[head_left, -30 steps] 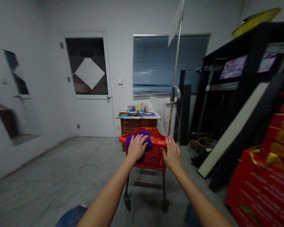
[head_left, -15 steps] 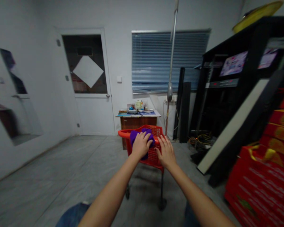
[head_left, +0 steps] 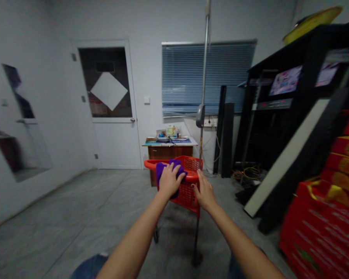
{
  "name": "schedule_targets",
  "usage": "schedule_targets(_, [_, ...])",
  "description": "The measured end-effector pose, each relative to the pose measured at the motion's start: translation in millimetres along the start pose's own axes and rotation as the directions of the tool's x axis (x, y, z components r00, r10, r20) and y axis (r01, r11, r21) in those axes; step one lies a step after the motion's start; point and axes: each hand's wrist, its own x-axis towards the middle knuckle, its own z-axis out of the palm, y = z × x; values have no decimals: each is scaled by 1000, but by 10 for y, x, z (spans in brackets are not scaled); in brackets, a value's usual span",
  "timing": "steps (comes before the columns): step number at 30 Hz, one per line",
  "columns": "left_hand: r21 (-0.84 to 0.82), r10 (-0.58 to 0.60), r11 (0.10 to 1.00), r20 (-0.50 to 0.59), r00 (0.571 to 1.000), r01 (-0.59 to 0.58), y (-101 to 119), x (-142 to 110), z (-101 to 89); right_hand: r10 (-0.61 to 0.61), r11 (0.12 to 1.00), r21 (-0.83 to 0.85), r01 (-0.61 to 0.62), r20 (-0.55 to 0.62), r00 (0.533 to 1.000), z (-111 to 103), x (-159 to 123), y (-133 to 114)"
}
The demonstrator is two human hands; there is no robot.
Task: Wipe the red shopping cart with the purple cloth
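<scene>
A small red plastic shopping cart [head_left: 185, 200] stands in front of me on thin legs with wheels. My left hand [head_left: 169, 180] presses a bunched purple cloth [head_left: 160, 170] against the cart's near rim, fingers bent over it. At the near right corner, my right hand [head_left: 205, 190] holds the cart's edge, fingers on top and thumb on the inner side. A tall metal pole [head_left: 204, 73] with a grey fitting rises behind that corner; its lower end is hidden.
Behind the cart is a small desk [head_left: 174, 150] with assorted items. A white door [head_left: 114, 143] is at the left. Black shelving [head_left: 279, 46], leaning boards [head_left: 287, 159] and stacked red boxes [head_left: 317, 228] line the right side. Cables [head_left: 250, 172] lie on the floor.
My left hand and the purple cloth have shifted slightly left along the rim. The pole has swung left. My right hand's fingers have drawn closer together at the corner.
</scene>
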Motion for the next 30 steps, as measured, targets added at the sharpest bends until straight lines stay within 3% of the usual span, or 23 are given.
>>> schedule_targets(2, [-24,57,998,24,998,-56,100,-28,24,-13,1000,-10,13,5,1000,-16,-13,-49])
schedule_targets(5, [-75,67,995,54,996,-63,-12,23,-12,-30,999,-41,31,22,999,-71,-25,-90])
schedule_targets(9, [-126,-52,991,22,998,54,-367,155,-121,-71,996,-48,74,64,995,-74,-32,-159])
schedule_targets(11, [-124,-116,986,-11,993,113,-437,169,-155,-84,995,-39,87,73,994,-25,-36,-224])
schedule_targets(14, [-68,-139,988,-45,989,136,-315,70,-145,-79,996,-33,81,66,995,81,-51,-347])
schedule_targets(18, [-39,-55,998,-34,998,54,-36,-161,-96,-64,997,-29,67,82,995,183,-95,-499])
schedule_targets(21, [-90,25,996,1,1000,-25,-62,-230,-132,-81,996,-35,85,101,992,203,-152,-543])
schedule_targets(24, [-126,14,992,35,999,-9,-308,-176,-225,-80,995,-57,86,98,992,212,-199,-469])
schedule_targets(27, [-116,-69,991,13,998,70,-529,-103,-307,25,998,-63,-20,95,995,240,-177,-283])
schedule_targets(30, [-80,-108,991,-24,994,106,-498,-116,-336,109,994,-47,-102,185,977,296,-78,-82])
